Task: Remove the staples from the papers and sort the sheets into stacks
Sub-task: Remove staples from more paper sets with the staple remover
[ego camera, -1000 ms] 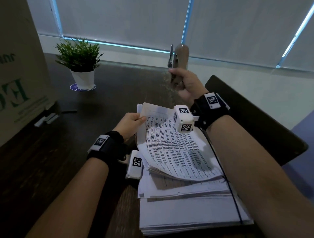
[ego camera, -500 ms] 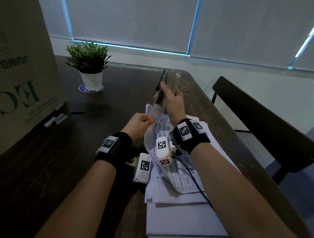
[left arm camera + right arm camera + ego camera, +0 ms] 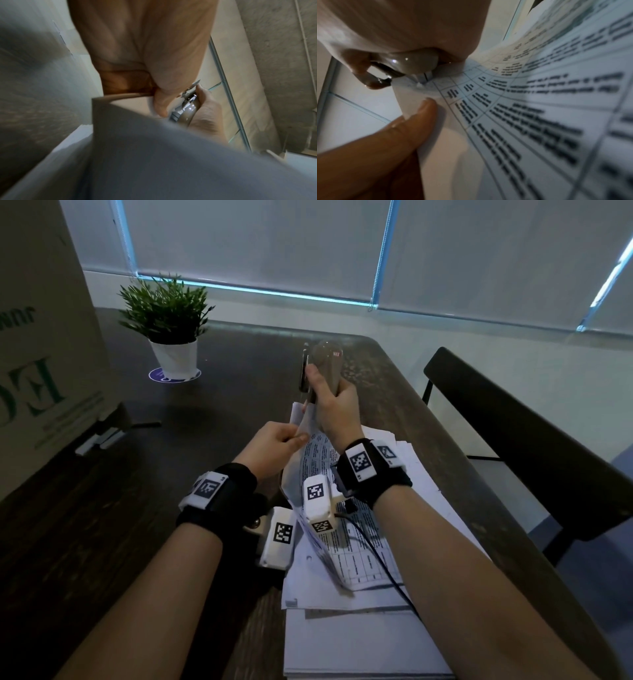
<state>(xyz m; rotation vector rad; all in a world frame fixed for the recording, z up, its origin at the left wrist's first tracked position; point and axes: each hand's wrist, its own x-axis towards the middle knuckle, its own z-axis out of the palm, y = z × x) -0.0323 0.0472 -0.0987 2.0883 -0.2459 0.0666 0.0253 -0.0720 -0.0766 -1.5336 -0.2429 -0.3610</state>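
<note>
My left hand pinches the top corner of a printed, stapled set of sheets and holds it lifted and curled above the paper pile. My right hand grips a beige stapler upright, its rear end pressed against that corner. In the right wrist view the stapler's metal tongue meets the paper corner, with my left thumb just below. The left wrist view shows my left thumb on the sheets beside the stapler.
The dark wooden table carries a small potted plant at the back left and a large cardboard box on the left. A dark chair stands off the right edge. White window blinds run behind.
My right hand brought the stapler down from mid-air and left to the paper corner held by my left hand. The sheets rose and curled more steeply.
</note>
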